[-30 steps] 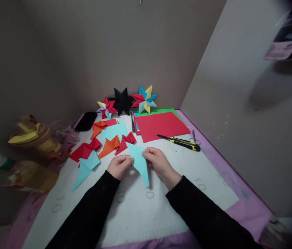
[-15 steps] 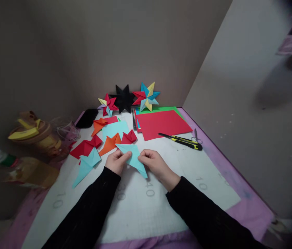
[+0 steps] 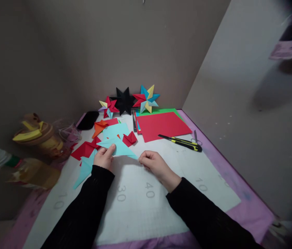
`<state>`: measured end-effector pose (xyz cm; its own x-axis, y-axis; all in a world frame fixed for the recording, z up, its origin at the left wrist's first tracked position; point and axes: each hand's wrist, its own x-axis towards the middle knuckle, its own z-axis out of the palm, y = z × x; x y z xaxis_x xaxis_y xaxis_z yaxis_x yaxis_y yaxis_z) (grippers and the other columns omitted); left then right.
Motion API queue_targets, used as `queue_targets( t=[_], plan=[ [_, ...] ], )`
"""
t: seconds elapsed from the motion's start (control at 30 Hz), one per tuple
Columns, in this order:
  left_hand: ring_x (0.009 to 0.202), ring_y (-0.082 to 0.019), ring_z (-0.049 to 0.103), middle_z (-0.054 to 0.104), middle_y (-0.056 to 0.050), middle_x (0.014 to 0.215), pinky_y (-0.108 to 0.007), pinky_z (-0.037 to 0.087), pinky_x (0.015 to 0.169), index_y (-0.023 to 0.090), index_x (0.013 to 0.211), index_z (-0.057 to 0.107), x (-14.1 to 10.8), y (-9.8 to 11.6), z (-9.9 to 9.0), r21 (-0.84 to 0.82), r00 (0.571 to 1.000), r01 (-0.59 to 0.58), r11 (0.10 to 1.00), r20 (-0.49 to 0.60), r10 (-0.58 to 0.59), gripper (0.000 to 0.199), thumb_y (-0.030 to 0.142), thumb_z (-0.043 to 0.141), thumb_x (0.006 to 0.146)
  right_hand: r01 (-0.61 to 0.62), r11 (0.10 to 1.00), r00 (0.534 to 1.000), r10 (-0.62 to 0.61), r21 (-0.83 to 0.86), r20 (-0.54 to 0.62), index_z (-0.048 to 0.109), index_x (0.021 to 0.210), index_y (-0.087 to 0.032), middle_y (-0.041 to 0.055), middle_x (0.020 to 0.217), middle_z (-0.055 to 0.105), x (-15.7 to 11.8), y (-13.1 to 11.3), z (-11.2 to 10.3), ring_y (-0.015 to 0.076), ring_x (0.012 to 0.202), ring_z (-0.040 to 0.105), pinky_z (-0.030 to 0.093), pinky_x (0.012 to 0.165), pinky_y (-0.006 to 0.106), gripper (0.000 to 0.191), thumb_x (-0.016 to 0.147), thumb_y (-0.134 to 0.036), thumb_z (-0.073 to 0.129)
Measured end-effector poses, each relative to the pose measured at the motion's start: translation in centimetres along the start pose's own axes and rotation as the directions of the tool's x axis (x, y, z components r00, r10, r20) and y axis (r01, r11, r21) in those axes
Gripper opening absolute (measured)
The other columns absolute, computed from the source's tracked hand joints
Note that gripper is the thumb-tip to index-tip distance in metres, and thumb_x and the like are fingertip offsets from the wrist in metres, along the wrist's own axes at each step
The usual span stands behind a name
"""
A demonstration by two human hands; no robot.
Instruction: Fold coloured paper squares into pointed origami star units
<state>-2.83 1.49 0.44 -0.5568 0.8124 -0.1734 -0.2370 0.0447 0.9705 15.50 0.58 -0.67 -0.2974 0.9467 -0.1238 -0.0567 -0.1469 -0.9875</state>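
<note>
A folded light blue paper piece (image 3: pixel 120 148) is pinched at its left part by my left hand (image 3: pixel 104 157), thumb on top. Its pointed right end reaches the fingertips of my right hand (image 3: pixel 156 166), which are curled closed; whether they grip that tip is hidden. Beneath and behind the held piece lie a small red folded piece (image 3: pixel 130 139), a larger red folded piece (image 3: pixel 83 150) and partly covered orange paper. Another light blue folded piece (image 3: pixel 83 171) lies beside my left wrist, partly hidden by my hand and sleeve.
Red sheets (image 3: pixel 163 125) lie at the back right, with a utility knife (image 3: pixel 182 142) and small scissors (image 3: pixel 196 139) by them. Paper stars (image 3: pixel 147 98) lean on the wall. At left stand a capped bottle (image 3: pixel 31 171) and a pot (image 3: pixel 37 135); a black phone-like slab (image 3: pixel 88 120) lies behind.
My left hand has moved left with the light blue piece, which has turned so its lower tip now points right. My right hand has stayed nearly in place and no longer overlaps the piece's middle edge.
</note>
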Motion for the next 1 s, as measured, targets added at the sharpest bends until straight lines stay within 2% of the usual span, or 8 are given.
queue_targets(
  t=[0.2,0.27,0.33,0.4,0.63,0.77,0.9,1.0],
  plan=[
    [0.04,-0.006,0.036,0.037,0.009,0.041,-0.019,0.028,0.039,0.018,0.049,0.039,0.1,-0.3,-0.4,0.098,0.98,0.045,0.994,0.188,-0.063,0.043,0.039,0.076,0.054,0.04,0.996,0.994,-0.032,0.076,-0.106,0.045,0.056,-0.018,-0.0054,0.049,0.043,0.3,-0.1,-0.7,0.0071,0.044,0.034,0.023,0.042,0.021,0.027,0.074,-0.033,0.058],
    [0.043,-0.007,0.04,0.044,0.006,0.045,-0.021,0.031,0.043,0.016,0.05,0.046,-0.4,-0.9,-0.3,0.215,0.884,0.006,0.977,0.455,-0.105,0.038,0.042,0.074,0.057,0.09,0.992,0.99,-0.08,0.09,-0.115,0.048,0.062,-0.018,-0.0045,0.054,0.046,0.4,0.0,-0.7,0.0078,0.047,0.037,0.025,0.044,0.021,0.026,0.076,-0.038,0.059],
    [0.048,-0.009,0.043,0.05,0.003,0.05,-0.022,0.034,0.048,0.015,0.055,0.053,-1.1,-1.4,0.0,0.27,0.723,-0.074,0.96,0.678,-0.135,0.036,0.045,0.07,0.062,0.12,0.988,0.992,-0.115,0.099,-0.06,0.054,0.075,-0.018,-0.0031,0.062,0.051,0.4,0.2,-0.7,0.0091,0.053,0.042,0.03,0.048,0.021,0.022,0.073,-0.039,0.062],
    [0.05,-0.009,0.042,0.049,0.003,0.052,-0.023,0.034,0.05,0.014,0.056,0.052,-1.7,-1.6,0.3,0.283,0.642,-0.173,0.943,0.759,-0.11,0.036,0.046,0.064,0.067,0.107,0.991,0.994,-0.11,0.079,0.023,0.056,0.075,-0.017,-0.0024,0.064,0.052,0.4,0.3,-0.6,0.0103,0.056,0.045,0.033,0.052,0.022,0.024,0.07,-0.039,0.066],
    [0.057,-0.012,0.05,0.057,0.001,0.059,-0.024,0.04,0.058,0.015,0.061,0.058,-1.1,-0.7,-0.1,0.356,0.749,-0.36,0.862,0.661,0.04,0.027,0.04,0.059,0.072,0.069,0.995,0.997,-0.07,0.065,0.013,0.05,0.058,-0.016,-0.005,0.054,0.044,0.3,0.4,-0.7,0.0088,0.05,0.037,0.028,0.05,0.023,0.03,0.068,-0.038,0.067],
    [0.058,-0.013,0.052,0.057,0.0,0.06,-0.025,0.04,0.059,0.016,0.064,0.059,-1.0,0.3,-0.3,0.394,0.846,-0.458,0.796,0.469,0.255,0.025,0.039,0.054,0.076,0.044,0.983,0.995,-0.027,0.178,-0.098,0.045,0.057,-0.018,-0.0075,0.047,0.036,0.7,0.4,-1.1,0.007,0.044,0.03,0.021,0.044,0.022,0.032,0.067,-0.038,0.067],
    [0.057,-0.014,0.05,0.054,-0.001,0.058,-0.028,0.041,0.056,0.02,0.058,0.054,-5.1,4.1,-0.2,0.15,0.732,-0.531,0.834,0.577,0.362,0.03,0.041,0.052,0.079,0.074,0.966,0.981,-0.026,0.246,-0.194,0.043,0.059,-0.019,-0.0088,0.046,0.033,1.4,0.7,-1.8,0.0064,0.041,0.026,0.015,0.041,0.022,0.032,0.067,-0.04,0.067],
    [0.061,-0.019,0.054,0.061,-0.004,0.07,-0.034,0.044,0.052,0.03,0.08,0.06,-11.0,7.5,-1.0,0.061,0.651,-0.403,0.913,0.721,0.239,0.009,0.038,0.057,0.078,0.092,0.967,0.978,-0.044,0.236,-0.202,0.044,0.06,-0.018,-0.0086,0.047,0.034,1.6,1.0,-2.3,0.0062,0.041,0.027,0.016,0.041,0.022,0.031,0.069,-0.04,0.065]
  ],
)
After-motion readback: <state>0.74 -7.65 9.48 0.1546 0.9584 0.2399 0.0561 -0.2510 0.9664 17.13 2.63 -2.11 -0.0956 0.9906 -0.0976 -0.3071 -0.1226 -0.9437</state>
